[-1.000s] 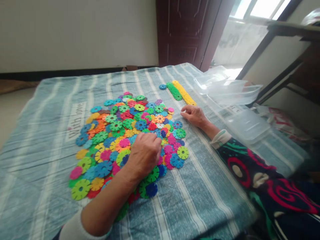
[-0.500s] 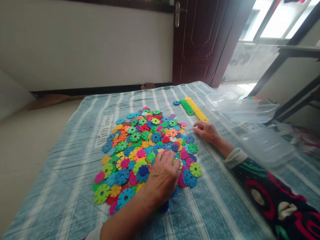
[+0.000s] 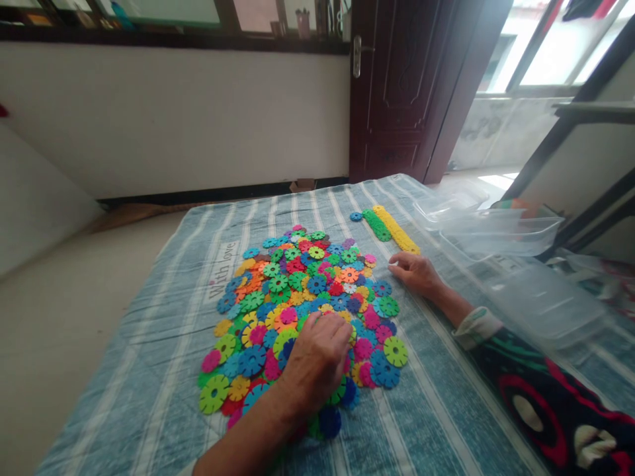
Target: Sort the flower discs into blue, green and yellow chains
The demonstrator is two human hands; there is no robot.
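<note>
A wide heap of notched, flower-shaped plastic discs (image 3: 278, 282) in many colours covers the middle of the cloth. My left hand (image 3: 320, 354) reaches over the near part of this heap with its fingers curled down onto the discs. Its fingertips are hidden, so whatever they grip does not show. To the right of the heap, my right hand (image 3: 419, 274) rests low over the cloth, thumb and fingers drawn together. Any small thing in that pinch is too unclear to name. Just beyond it lie a yellow row of discs (image 3: 395, 229), a shorter green row (image 3: 377, 225) and a blue disc (image 3: 356, 216).
The blue-and-white striped cloth (image 3: 149, 344) lies under everything. Clear plastic boxes (image 3: 516, 231) and a flat clear lid (image 3: 550, 307) are on the right. A brown door (image 3: 397, 86) and a pale wall (image 3: 198, 119) stand behind.
The view has tilted up, so the scene sits lower. My left hand has shifted slightly left over the discs, its fingers drawn in more. My right hand has stayed beside the rows.
</note>
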